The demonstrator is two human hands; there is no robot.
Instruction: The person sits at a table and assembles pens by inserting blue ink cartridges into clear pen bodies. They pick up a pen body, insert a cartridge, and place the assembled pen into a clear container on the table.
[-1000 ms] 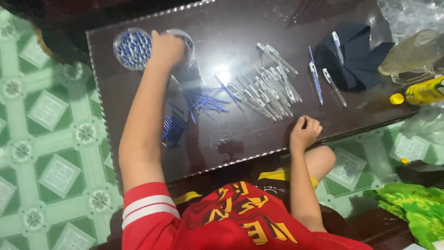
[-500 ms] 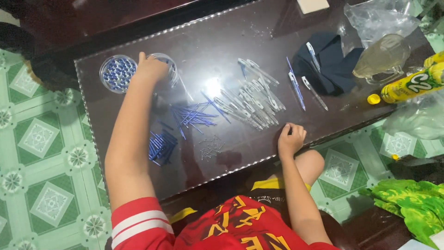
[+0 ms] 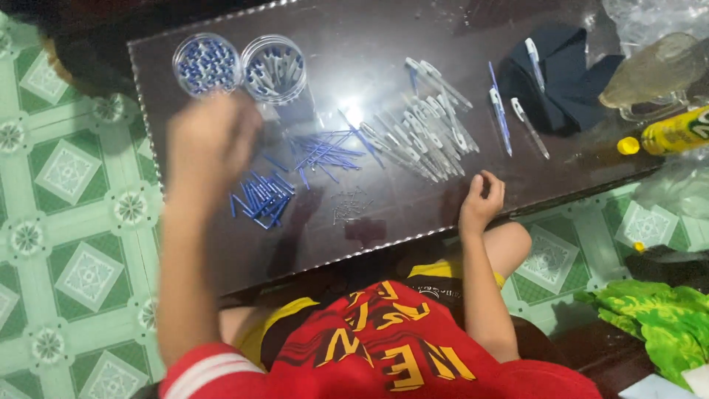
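Note:
My left hand (image 3: 210,140) is blurred with motion above the dark glossy table (image 3: 384,44), just in front of two clear round containers, and I cannot make out whether it holds anything. One container (image 3: 207,64) holds blue caps, the other (image 3: 274,68) pale clear parts. My right hand (image 3: 481,201) rests at the table's near edge with its fingers curled in; nothing shows in it. Between the hands lie short blue pieces (image 3: 260,199), thin blue refills (image 3: 325,151), tiny springs (image 3: 351,205) and a row of clear pen barrels (image 3: 428,137).
Assembled pens (image 3: 501,118) lie beside a dark cloth (image 3: 565,77) at the far right. A glass mug (image 3: 653,74) and a yellow bottle (image 3: 676,133) stand at the right edge. A green cloth (image 3: 657,318) lies on the tiled floor (image 3: 74,222).
My left hand has drawn back from the clear containers toward me and is now blurred. My right hand stays at the table edge.

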